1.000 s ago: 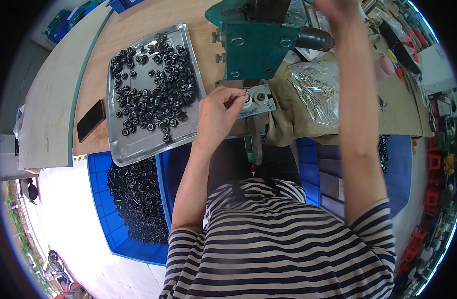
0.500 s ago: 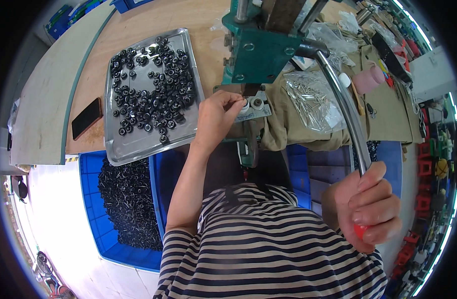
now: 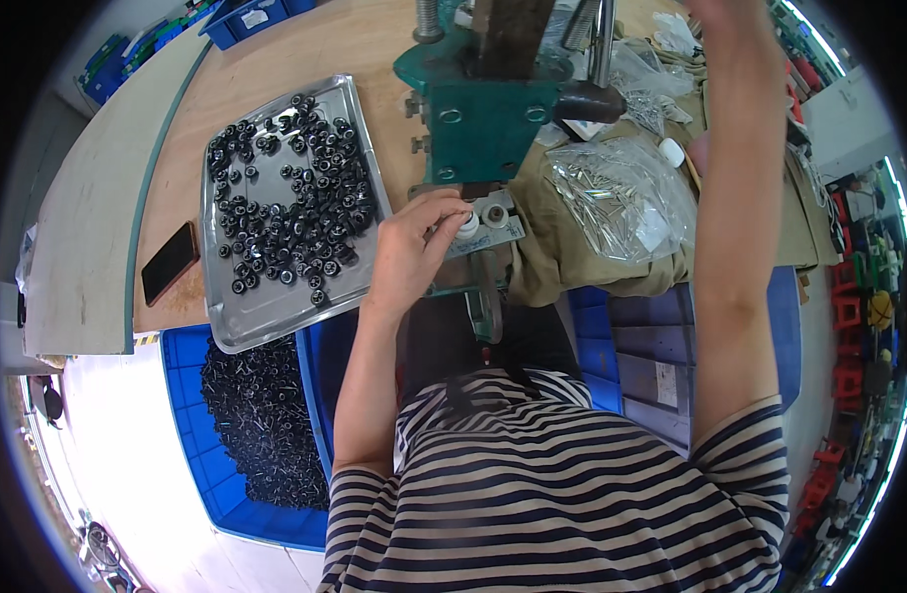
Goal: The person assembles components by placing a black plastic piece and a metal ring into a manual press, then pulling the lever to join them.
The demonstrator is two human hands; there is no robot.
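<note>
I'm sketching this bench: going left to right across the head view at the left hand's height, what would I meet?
Dark phone, metal tray of small black wheels, left hand, white round fixture, clear bag of metal pins, right forearm.

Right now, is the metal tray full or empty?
Partly full: black round parts lie in the metal tray, with bare metal showing around them.

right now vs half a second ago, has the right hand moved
Yes. The right hand was low, well below the green press; now it is up level with the press's top, partly cut off by the picture's upper edge.
</note>
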